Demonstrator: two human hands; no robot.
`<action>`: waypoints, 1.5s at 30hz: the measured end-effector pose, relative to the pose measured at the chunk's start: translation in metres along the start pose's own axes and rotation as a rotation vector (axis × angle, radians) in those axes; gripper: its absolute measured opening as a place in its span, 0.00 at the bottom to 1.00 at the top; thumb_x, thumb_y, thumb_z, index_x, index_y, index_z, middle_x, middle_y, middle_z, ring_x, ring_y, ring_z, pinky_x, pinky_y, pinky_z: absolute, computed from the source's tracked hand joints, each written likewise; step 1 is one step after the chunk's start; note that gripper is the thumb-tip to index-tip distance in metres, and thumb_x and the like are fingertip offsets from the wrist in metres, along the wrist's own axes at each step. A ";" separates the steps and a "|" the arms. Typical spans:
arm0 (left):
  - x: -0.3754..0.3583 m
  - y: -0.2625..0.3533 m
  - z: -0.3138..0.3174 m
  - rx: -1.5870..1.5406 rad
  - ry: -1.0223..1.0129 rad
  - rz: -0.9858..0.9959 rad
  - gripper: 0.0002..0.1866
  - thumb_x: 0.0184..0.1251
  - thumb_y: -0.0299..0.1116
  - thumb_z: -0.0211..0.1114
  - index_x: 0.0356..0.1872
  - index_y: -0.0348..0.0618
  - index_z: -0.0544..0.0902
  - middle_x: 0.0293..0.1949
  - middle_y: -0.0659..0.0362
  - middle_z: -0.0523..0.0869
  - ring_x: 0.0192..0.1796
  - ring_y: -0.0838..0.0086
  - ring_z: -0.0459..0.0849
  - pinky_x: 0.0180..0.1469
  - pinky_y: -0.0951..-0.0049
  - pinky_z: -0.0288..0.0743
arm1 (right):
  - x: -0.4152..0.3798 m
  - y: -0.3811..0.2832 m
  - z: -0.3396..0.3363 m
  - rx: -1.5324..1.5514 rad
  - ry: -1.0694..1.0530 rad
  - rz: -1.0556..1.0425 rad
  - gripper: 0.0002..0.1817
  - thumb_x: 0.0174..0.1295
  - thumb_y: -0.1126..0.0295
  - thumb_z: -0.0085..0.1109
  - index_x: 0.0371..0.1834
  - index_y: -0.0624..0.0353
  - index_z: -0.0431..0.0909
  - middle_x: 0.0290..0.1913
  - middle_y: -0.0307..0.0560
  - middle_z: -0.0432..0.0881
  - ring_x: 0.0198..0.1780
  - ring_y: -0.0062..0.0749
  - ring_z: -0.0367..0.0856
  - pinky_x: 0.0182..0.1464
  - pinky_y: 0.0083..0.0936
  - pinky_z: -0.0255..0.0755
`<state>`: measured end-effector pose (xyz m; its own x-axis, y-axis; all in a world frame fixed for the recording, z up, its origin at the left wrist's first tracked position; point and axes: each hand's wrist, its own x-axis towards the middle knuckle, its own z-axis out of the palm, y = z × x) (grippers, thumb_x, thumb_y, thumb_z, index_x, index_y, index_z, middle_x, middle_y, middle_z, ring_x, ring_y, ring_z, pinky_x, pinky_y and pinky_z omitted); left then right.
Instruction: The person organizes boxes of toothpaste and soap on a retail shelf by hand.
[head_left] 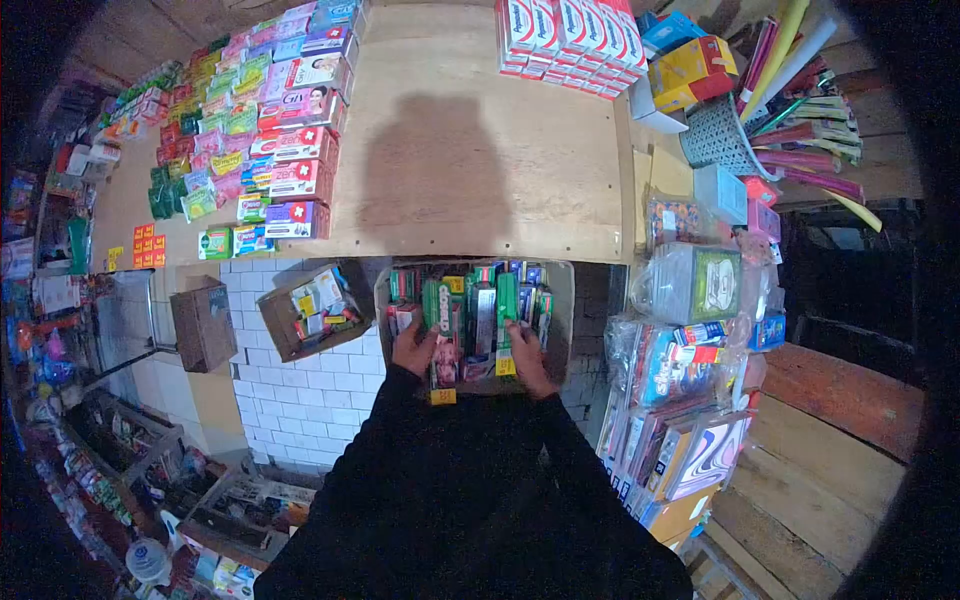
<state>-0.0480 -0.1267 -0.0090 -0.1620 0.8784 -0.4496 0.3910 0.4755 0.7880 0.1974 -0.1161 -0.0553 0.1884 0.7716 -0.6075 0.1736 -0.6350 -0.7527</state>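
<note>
An open cardboard box (pixel 384 300) sits in front of me, filled with slim, colourful toothpaste boxes. My left hand (pixel 413 347) is closed on a long green and pink toothpaste box (pixel 444 330) that stands upright at the left part of the carton. Over at the right side, my right hand (pixel 530 360) grips another green toothpaste box (pixel 507 310), with a yellow label at its lower end. Between the two hands several other toothpaste boxes (pixel 482 320) stand packed in the carton. The lower ends of many are hidden.
Beyond the carton is a wooden shelf (pixel 430 180) with rows of soap boxes (pixel 300 150) at left and stacked Pepsodent boxes (pixel 570 40) at right. A smaller carton (pixel 290 345) lies left on white tiles. Wrapped goods and notebooks (pixel 690 370) line the right side.
</note>
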 end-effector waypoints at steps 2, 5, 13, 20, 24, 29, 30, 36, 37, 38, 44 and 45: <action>-0.005 -0.005 0.006 -0.101 -0.038 0.047 0.26 0.68 0.43 0.61 0.61 0.37 0.74 0.42 0.41 0.86 0.49 0.53 0.85 0.50 0.62 0.76 | -0.011 -0.016 -0.002 -0.002 -0.055 0.004 0.24 0.67 0.50 0.55 0.38 0.66 0.76 0.32 0.43 0.76 0.37 0.27 0.72 0.41 0.30 0.68; -0.009 -0.001 0.011 0.013 -0.114 -0.172 0.28 0.68 0.45 0.61 0.62 0.37 0.73 0.43 0.40 0.85 0.49 0.50 0.84 0.51 0.60 0.76 | -0.018 -0.014 -0.005 -0.068 -0.059 -0.013 0.22 0.68 0.52 0.55 0.40 0.66 0.74 0.34 0.41 0.75 0.37 0.25 0.70 0.41 0.28 0.67; -0.004 -0.020 0.043 -0.103 -0.053 0.140 0.30 0.68 0.46 0.61 0.61 0.32 0.72 0.43 0.41 0.85 0.47 0.51 0.85 0.50 0.59 0.76 | -0.015 -0.016 -0.009 -0.294 0.110 -0.064 0.21 0.67 0.56 0.58 0.40 0.67 0.72 0.33 0.43 0.76 0.37 0.27 0.74 0.43 0.28 0.69; -0.002 0.008 0.021 -0.155 -0.116 0.034 0.27 0.66 0.41 0.63 0.60 0.33 0.72 0.46 0.41 0.84 0.49 0.53 0.84 0.51 0.60 0.76 | -0.023 -0.036 -0.021 -0.358 0.104 -0.070 0.23 0.63 0.54 0.61 0.44 0.66 0.71 0.37 0.56 0.80 0.42 0.46 0.81 0.45 0.38 0.72; 0.003 -0.002 0.020 -0.025 0.157 0.142 0.30 0.63 0.42 0.67 0.60 0.35 0.71 0.45 0.41 0.84 0.49 0.51 0.84 0.50 0.59 0.77 | -0.025 -0.033 -0.023 -0.448 0.162 -0.114 0.27 0.58 0.54 0.66 0.48 0.65 0.70 0.40 0.60 0.81 0.44 0.54 0.82 0.46 0.43 0.73; 0.008 0.009 0.009 0.100 0.204 0.095 0.31 0.59 0.44 0.69 0.61 0.39 0.71 0.45 0.42 0.85 0.47 0.50 0.84 0.47 0.58 0.78 | -0.021 -0.022 -0.025 -0.526 0.219 -0.175 0.29 0.53 0.55 0.70 0.49 0.64 0.70 0.41 0.61 0.82 0.44 0.55 0.82 0.46 0.43 0.73; 0.008 0.010 0.007 0.105 0.219 0.123 0.31 0.59 0.44 0.69 0.61 0.39 0.71 0.45 0.43 0.85 0.47 0.50 0.85 0.47 0.57 0.78 | -0.021 -0.023 -0.026 -0.510 0.203 -0.159 0.29 0.53 0.56 0.70 0.49 0.64 0.70 0.41 0.61 0.81 0.44 0.55 0.82 0.46 0.44 0.74; 0.007 0.016 -0.001 0.158 0.150 0.106 0.32 0.57 0.44 0.71 0.60 0.39 0.71 0.45 0.42 0.85 0.45 0.50 0.85 0.45 0.56 0.79 | -0.014 -0.022 -0.027 -0.471 0.155 -0.143 0.29 0.53 0.55 0.69 0.50 0.63 0.70 0.41 0.62 0.81 0.45 0.56 0.82 0.47 0.44 0.73; 0.008 0.014 0.000 0.159 0.161 0.113 0.33 0.58 0.44 0.70 0.60 0.38 0.71 0.45 0.42 0.85 0.45 0.50 0.85 0.46 0.56 0.79 | -0.014 -0.020 -0.026 -0.470 0.150 -0.138 0.29 0.54 0.55 0.69 0.50 0.63 0.70 0.41 0.62 0.81 0.46 0.56 0.81 0.47 0.44 0.73; 0.010 0.011 0.003 0.159 0.171 0.119 0.33 0.58 0.44 0.70 0.61 0.38 0.71 0.45 0.42 0.84 0.45 0.50 0.85 0.46 0.57 0.79 | -0.013 -0.017 -0.026 -0.515 0.153 -0.157 0.29 0.54 0.54 0.69 0.50 0.64 0.70 0.41 0.62 0.80 0.46 0.57 0.81 0.46 0.45 0.73; 0.015 -0.009 0.009 -0.079 0.162 0.113 0.32 0.63 0.42 0.67 0.64 0.36 0.69 0.48 0.41 0.84 0.50 0.54 0.85 0.51 0.62 0.77 | -0.024 -0.028 -0.021 -0.653 0.160 -0.188 0.28 0.53 0.53 0.70 0.45 0.64 0.71 0.39 0.62 0.80 0.44 0.58 0.81 0.44 0.45 0.74; 0.016 -0.009 0.009 -0.088 0.154 0.104 0.32 0.63 0.41 0.67 0.65 0.35 0.69 0.49 0.41 0.83 0.51 0.55 0.85 0.52 0.63 0.77 | -0.027 -0.030 -0.023 -0.624 0.128 -0.182 0.27 0.54 0.53 0.69 0.44 0.64 0.71 0.37 0.60 0.80 0.42 0.56 0.82 0.43 0.44 0.74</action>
<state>-0.0462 -0.1173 -0.0270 -0.2638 0.9167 -0.3001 0.3329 0.3785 0.8636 0.2095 -0.1190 -0.0101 0.2097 0.8827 -0.4205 0.7335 -0.4264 -0.5293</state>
